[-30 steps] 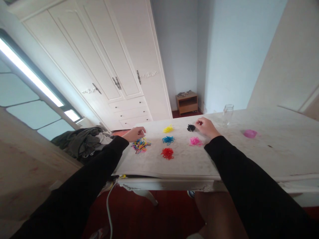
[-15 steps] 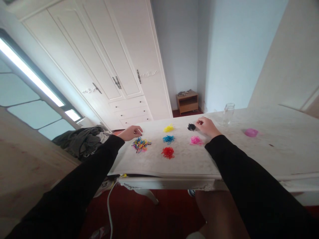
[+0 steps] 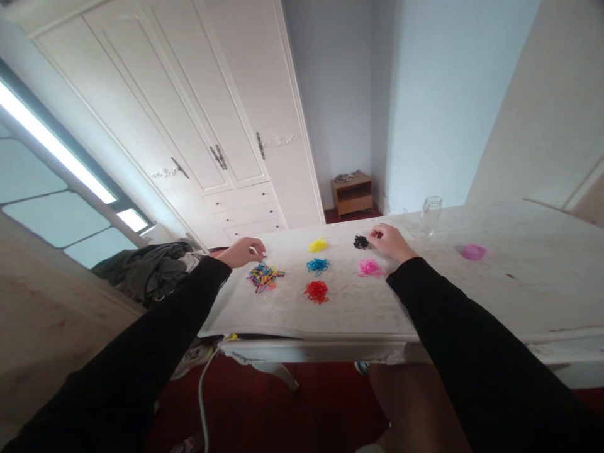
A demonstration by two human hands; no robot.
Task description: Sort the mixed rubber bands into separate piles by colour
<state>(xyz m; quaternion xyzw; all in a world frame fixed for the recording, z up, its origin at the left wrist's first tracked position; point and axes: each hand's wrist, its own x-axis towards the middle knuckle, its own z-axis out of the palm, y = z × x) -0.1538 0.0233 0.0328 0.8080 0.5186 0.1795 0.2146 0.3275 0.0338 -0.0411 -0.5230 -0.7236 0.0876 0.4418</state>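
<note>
My left hand hovers just above a mixed pile of coloured rubber bands, its fingers bent together; a tiny dark bit shows at the fingertips, too small to name. At the far side of the table, my right hand has its fingertips pinched at the right edge of a pile of black rubber bands. What they hold, if anything, is hidden. Between the hands lie piles of yellow, blue and red rubber bands. Pink rubber bands lie nearer me than the black ones.
A clear glass jar stands on the white table, right of my right hand. Farther right lies a translucent purple-pink object. Dark clothes are heaped beyond the table's left end. A white cable hangs at the front left.
My left hand has lowered slightly toward the mixed pile, its fingers more curled. My right hand stays by the black pile. The whole view has shifted slightly.
</note>
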